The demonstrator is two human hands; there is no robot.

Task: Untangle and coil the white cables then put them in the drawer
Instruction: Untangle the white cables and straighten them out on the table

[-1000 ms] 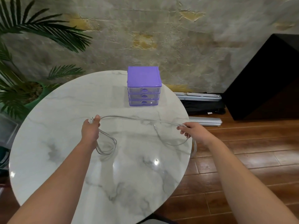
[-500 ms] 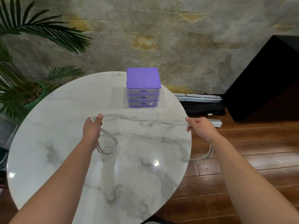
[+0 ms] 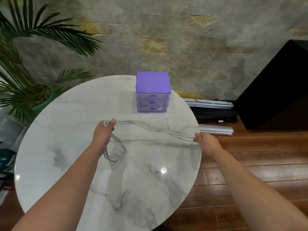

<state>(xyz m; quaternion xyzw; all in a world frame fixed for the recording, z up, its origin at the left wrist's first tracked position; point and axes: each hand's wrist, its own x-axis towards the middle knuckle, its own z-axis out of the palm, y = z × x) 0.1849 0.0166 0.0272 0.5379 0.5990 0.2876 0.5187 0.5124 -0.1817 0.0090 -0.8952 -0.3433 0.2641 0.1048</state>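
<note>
Two hands over one round marble table. Left hand, near the tabletop's middle, fingers curled round the white cables; a plug end sticks out above the thumb, and a loop of several strands hangs below the fist onto the tabletop. The strands run taut rightward to the right hand, at the right edge, which pinches them between thumb and fingers. Strand count unclear, at least three. One purple drawer unit, three drawers, all closed, stands at the far edge.
</note>
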